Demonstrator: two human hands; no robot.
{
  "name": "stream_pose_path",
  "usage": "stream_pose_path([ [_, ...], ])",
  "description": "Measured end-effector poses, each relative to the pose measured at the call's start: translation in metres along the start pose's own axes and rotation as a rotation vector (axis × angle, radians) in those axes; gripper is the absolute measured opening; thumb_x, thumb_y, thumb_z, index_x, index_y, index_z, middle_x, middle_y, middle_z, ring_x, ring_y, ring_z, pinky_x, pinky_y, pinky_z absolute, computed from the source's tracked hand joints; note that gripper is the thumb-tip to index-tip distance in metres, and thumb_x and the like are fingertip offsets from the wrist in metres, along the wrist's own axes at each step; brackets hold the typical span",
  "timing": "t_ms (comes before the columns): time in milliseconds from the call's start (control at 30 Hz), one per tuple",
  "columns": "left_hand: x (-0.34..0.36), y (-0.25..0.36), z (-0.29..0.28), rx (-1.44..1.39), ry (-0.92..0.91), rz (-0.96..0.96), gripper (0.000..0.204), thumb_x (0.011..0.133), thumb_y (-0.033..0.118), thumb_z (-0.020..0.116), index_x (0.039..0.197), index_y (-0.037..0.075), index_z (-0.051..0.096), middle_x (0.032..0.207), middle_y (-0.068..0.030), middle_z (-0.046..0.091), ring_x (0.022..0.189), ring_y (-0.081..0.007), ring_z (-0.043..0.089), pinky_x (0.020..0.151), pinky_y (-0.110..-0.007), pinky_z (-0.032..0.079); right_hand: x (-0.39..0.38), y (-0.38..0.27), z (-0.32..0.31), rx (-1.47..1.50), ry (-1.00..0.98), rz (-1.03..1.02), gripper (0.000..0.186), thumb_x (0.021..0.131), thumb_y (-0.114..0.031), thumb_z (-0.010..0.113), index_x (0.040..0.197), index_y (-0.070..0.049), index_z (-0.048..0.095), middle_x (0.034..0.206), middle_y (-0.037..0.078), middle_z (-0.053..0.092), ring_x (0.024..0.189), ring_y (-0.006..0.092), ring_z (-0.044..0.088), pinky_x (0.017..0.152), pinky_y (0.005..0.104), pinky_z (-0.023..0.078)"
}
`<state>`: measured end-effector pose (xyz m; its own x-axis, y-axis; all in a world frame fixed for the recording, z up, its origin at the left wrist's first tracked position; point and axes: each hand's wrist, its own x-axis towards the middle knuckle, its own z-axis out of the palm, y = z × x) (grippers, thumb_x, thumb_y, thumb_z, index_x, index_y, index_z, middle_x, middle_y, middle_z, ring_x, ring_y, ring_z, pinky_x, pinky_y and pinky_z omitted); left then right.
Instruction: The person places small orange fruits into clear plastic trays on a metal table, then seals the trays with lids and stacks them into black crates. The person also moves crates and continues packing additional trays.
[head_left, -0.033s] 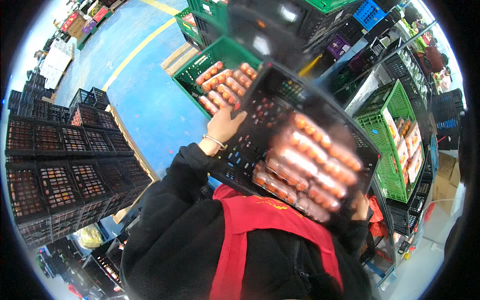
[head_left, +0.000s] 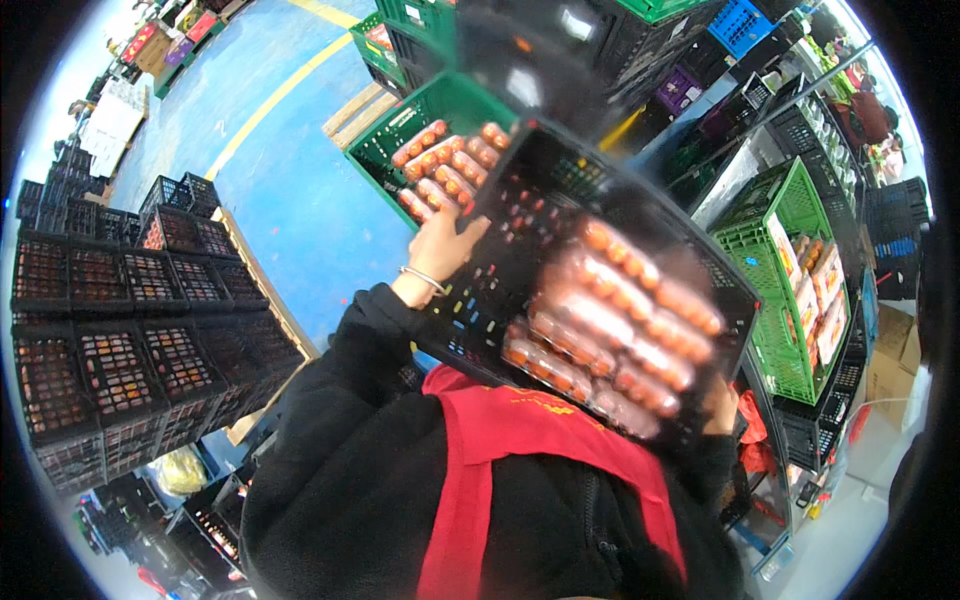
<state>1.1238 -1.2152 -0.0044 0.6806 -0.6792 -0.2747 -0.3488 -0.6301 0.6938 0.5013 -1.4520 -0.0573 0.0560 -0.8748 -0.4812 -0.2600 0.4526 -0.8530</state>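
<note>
A black plastic crate (head_left: 490, 290) is held tilted in front of my body. Clear tube-like packs of round red tomatoes (head_left: 610, 320) lie in rows toward its right end, somewhat blurred. My left hand (head_left: 440, 250), with a bracelet at the wrist, grips the crate's left edge, thumb on the inner side. My right hand (head_left: 720, 405) is at the crate's lower right side, its fingers mostly hidden. Beyond my left hand stands a green crate (head_left: 375, 165) holding similar tomato packs (head_left: 450, 170); the black crate covers part of it.
Stacked black crates (head_left: 120, 350) stand on a pallet to the left. At the right a light green crate (head_left: 765, 300) holds more packs. Dark crates with a green one on top (head_left: 650, 40) rise at the far side. Blue floor (head_left: 290, 230) with yellow lines lies at the left.
The black crate and its packs have shifted very slightly to the left. My hands keep their hold on it.
</note>
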Motion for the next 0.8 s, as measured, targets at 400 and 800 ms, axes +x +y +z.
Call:
stream_pose_path([
  [400, 0.095, -0.05, -0.108, -0.207, 0.076, -0.055, 0.06, 0.099, 0.053, 0.065, 0.079, -0.003, 0.063, 0.06, -0.0035, 0.056, 0.048, -0.0123, 0.053, 0.047, -0.029, 0.043, -0.034, -0.079, 0.191, 0.219, -0.061, -0.015, 0.018, 0.097, -0.023, 0.07, 0.087, -0.012, 0.061, 0.068, -0.007, 0.049, 0.056, 0.0046, 0.043, 0.05, 0.0232, 0.03],
  [800, 0.314, -0.106, -0.228, 0.025, -0.016, 0.084, 0.068, 0.099, 0.061, 0.058, 0.085, -0.004, 0.072, 0.062, -0.0062, 0.063, 0.054, -0.0142, 0.064, 0.054, -0.03, 0.051, -0.094, -0.11, 0.406, 0.4, 0.036, 0.042, 0.014, 0.095, -0.022, 0.072, 0.093, -0.011, 0.064, 0.072, -0.008, 0.049, 0.06, 0.0037, 0.042, 0.053, 0.0231, 0.03],
])
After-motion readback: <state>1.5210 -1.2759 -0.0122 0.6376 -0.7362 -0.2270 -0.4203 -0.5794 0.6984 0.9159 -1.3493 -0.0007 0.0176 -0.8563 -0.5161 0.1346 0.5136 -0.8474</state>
